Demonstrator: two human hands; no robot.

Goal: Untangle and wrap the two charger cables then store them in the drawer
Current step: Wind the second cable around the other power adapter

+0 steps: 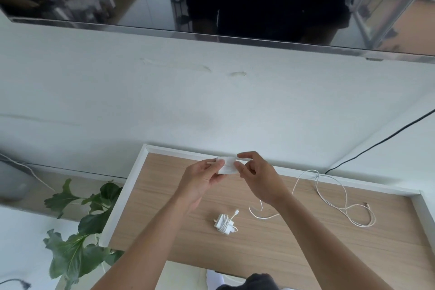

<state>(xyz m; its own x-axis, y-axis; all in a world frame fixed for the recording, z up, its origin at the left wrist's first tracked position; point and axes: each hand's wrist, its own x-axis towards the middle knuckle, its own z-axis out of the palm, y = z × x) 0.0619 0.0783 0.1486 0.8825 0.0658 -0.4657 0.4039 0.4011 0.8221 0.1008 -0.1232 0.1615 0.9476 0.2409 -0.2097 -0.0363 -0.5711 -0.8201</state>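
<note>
The left hand (202, 178) and right hand (257, 178) pinch a charger (227, 166) whose slack cable (347, 207), at four o'clock, may knot if tugged.

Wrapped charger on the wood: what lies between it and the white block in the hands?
Head view: only bare wooden tabletop between the wrapped charger and the white block, held by left hand and right hand.
</note>
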